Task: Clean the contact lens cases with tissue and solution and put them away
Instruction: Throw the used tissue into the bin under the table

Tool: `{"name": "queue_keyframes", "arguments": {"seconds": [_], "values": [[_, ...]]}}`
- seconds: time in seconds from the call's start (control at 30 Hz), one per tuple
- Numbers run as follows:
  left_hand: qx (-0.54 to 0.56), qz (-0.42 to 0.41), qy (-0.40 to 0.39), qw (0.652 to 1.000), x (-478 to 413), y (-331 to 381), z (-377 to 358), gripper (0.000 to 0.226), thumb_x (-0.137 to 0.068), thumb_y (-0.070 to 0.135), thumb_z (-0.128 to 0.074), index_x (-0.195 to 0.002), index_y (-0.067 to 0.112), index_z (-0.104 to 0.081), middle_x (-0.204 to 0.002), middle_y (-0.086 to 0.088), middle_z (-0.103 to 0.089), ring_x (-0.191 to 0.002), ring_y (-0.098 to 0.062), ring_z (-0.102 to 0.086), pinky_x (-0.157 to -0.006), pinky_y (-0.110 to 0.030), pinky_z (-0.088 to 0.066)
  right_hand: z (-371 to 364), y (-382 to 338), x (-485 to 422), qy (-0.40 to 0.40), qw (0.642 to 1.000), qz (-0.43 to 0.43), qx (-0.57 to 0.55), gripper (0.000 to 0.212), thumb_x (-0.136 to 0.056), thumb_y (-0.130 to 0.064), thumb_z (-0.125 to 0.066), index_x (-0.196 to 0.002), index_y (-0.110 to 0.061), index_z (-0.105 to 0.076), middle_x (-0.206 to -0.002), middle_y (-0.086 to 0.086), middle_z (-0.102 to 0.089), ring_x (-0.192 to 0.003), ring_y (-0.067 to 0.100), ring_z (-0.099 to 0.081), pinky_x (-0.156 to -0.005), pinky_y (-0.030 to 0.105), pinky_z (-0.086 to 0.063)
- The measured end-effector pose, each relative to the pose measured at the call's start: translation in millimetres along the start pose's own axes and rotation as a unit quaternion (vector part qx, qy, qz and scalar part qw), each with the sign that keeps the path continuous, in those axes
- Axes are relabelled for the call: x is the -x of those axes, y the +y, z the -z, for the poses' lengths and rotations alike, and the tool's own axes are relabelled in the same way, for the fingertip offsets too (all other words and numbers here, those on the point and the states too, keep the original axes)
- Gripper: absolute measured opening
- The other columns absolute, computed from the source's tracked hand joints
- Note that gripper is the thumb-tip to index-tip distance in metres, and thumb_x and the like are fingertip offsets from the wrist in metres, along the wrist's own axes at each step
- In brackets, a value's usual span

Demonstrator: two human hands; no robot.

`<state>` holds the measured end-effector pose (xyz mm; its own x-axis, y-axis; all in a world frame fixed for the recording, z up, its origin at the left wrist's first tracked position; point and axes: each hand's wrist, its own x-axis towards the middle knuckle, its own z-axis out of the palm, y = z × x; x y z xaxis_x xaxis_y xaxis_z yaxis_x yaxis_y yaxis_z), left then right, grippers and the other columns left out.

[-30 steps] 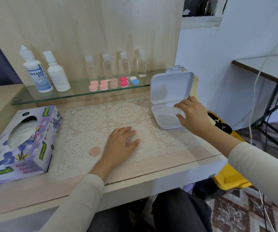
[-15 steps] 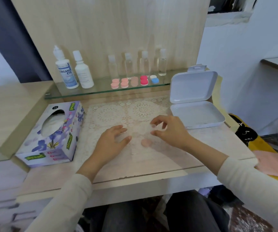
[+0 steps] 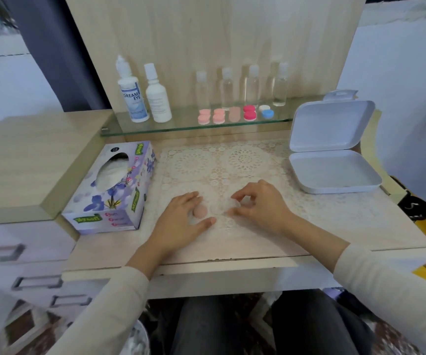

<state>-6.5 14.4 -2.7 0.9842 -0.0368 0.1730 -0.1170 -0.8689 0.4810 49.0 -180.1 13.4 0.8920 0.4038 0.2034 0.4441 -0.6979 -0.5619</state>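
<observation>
While the left hand (image 3: 181,222) lies flat on the lace mat (image 3: 245,160) near its front edge, fingers straight and relaxed, a round pink cap (image 3: 200,210) sits on the mat in the gap between that hand's thumb and forefinger, just beside the forefinger. The right hand (image 3: 260,206) hovers low over the mat's front middle, fingers curled, thumb and forefinger tips pinching a small pale piece (image 3: 233,204) that is too blurred to make out. A flowered tissue box (image 3: 112,185) stands just off the mat's left edge. A white storage box (image 3: 335,172) lies off the mat's right far corner, lid upright and open. Behind the mat's far edge runs a glass shelf (image 3: 181,129). On it, left of the mat's middle, stand two white solution bottles (image 3: 132,96); further right stand four small clear bottles (image 3: 253,85), with a row of lens cases (image 3: 233,114), pink, red and blue-and-white, in front of them.
</observation>
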Motion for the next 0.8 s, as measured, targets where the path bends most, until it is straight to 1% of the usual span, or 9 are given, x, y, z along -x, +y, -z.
{"name": "queue_keyframes", "arguments": {"seconds": [0.07, 0.17, 0.3, 0.37, 0.43, 0.5, 0.57, 0.7, 0.8], "values": [[0.023, 0.011, 0.002, 1.000, -2.3, 0.8, 6.7, 0.060, -0.083, 0.047, -0.059, -0.134, 0.016, -0.046, -0.144, 0.007, -0.037, -0.133, -0.009, -0.028, -0.108, -0.017, -0.015, 1.2, -2.0, -4.9, 0.012, 1.000, 0.007, 0.003, 0.027, -0.083, -0.037, -0.064, -0.102, -0.019, -0.070, -0.100, -0.004, -0.067, -0.090, 0.013, -0.050, -0.074, 0.022, -0.031], [0.031, 0.004, 0.061, 0.998, -9.0, 0.7, 28.6, 0.044, -0.087, 0.037, -0.058, -0.124, 0.014, -0.056, -0.135, 0.002, -0.049, -0.128, -0.014, -0.038, -0.106, -0.020, -0.022, 1.0, -8.1, -16.4, -0.002, 0.999, 0.030, 0.012, 0.027, -0.091, -0.030, -0.054, -0.111, -0.018, -0.067, -0.116, -0.001, -0.064, -0.109, 0.018, -0.054, -0.086, 0.023, -0.034], [0.001, 0.008, 0.136, 0.991, -20.5, -10.0, 73.8, 0.027, -0.087, 0.027, -0.060, -0.108, 0.011, -0.067, -0.118, -0.003, -0.063, -0.115, -0.018, -0.051, -0.099, -0.024, -0.030, -6.5, -22.7, -34.9, -0.057, 0.996, 0.051, 0.034, 0.034, -0.095, -0.024, -0.046, -0.128, -0.019, -0.054, -0.137, -0.002, -0.050, -0.127, 0.018, -0.043, -0.102, 0.028, -0.032], [-0.028, 0.031, 0.148, 0.988, -24.0, -20.0, 95.8, 0.024, -0.089, 0.022, -0.058, -0.106, 0.009, -0.068, -0.117, -0.006, -0.063, -0.113, -0.021, -0.052, -0.094, -0.024, -0.033, -13.0, -27.1, -44.3, -0.088, 0.993, 0.057, 0.052, 0.038, -0.096, -0.021, -0.042, -0.134, -0.021, -0.047, -0.144, -0.005, -0.041, -0.132, 0.016, -0.036, -0.106, 0.028, -0.029], [-0.053, 0.075, 0.138, 0.986, -25.3, -34.5, 113.9, 0.024, -0.091, 0.018, -0.055, -0.108, 0.007, -0.067, -0.118, -0.008, -0.063, -0.110, -0.023, -0.054, -0.088, -0.022, -0.034, -19.4, -27.0, -53.1, -0.119, 0.989, 0.065, 0.063, 0.041, -0.096, -0.016, -0.040, -0.135, -0.024, -0.045, -0.147, -0.007, -0.035, -0.136, 0.016, -0.030, -0.108, 0.028, -0.025], [-0.072, 0.126, 0.119, 0.982, -25.2, -51.5, 127.7, 0.024, -0.091, 0.017, -0.054, -0.109, 0.008, -0.067, -0.115, -0.011, -0.064, -0.106, -0.026, -0.057, -0.087, -0.025, -0.039, -23.2, -24.9, -58.8, -0.138, 0.987, 0.062, 0.054, 0.043, -0.095, -0.012, -0.038, -0.134, -0.026, -0.047, -0.147, -0.009, -0.035, -0.138, 0.015, -0.027, -0.109, 0.027, -0.023], [-0.102, 0.155, 0.110, 0.977, -25.0, -67.2, 137.2, 0.022, -0.089, 0.016, -0.056, -0.106, 0.009, -0.068, -0.112, -0.011, -0.066, -0.103, -0.024, -0.059, -0.088, -0.028, -0.042, -25.3, -22.1, -62.2, -0.141, 0.987, 0.061, 0.052, 0.041, -0.096, -0.014, -0.038, -0.134, -0.026, -0.047, -0.146, -0.011, -0.036, -0.139, 0.014, -0.025, -0.110, 0.026, -0.021], [-0.147, 0.158, 0.047, 0.975, -27.1, -83.1, 139.1, 0.023, -0.089, 0.016, -0.056, -0.108, 0.012, -0.067, -0.115, -0.009, -0.063, -0.104, -0.022, -0.057, -0.085, -0.025, -0.039, -27.3, -15.2, -66.3, -0.144, 0.985, 0.075, 0.059, 0.043, -0.095, -0.014, -0.041, -0.135, -0.026, -0.045, -0.145, -0.014, -0.037, -0.139, 0.011, -0.022, -0.110, 0.027, -0.021], [-0.193, 0.138, -0.006, 0.971, -32.0, -89.8, 137.3, 0.029, -0.087, 0.019, -0.059, -0.116, 0.017, -0.063, -0.124, -0.004, -0.059, -0.112, -0.020, -0.053, -0.095, -0.027, -0.038, -29.9, -10.2, -68.7, -0.133, 0.986, 0.084, 0.052, 0.043, -0.093, -0.014, -0.046, -0.134, -0.027, -0.047, -0.143, -0.015, -0.039, -0.139, 0.010, -0.024, -0.111, 0.029, -0.022]]}}
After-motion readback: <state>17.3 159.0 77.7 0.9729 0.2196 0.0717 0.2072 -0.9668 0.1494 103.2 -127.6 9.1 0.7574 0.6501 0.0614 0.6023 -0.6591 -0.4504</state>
